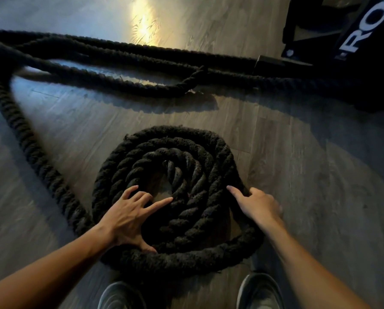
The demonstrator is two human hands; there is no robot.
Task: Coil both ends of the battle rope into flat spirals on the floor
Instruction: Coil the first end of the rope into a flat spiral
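While rope lies partly wound into flat spiral on floor just ahead of shoes, left hand presses flat on inner turns, fingers spread apart. Right hand grips outermost turn at spiral's right edge, index finger straight. Loose length leaves spiral's left side, doubles back toward black frame, upper right.

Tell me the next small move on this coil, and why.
Probably push the outer turn inward with the right hand, snug against the spiral. It bulges away at the lower right, with floor showing in the gap, while the left hand presses flat on the inner turns to hold them.
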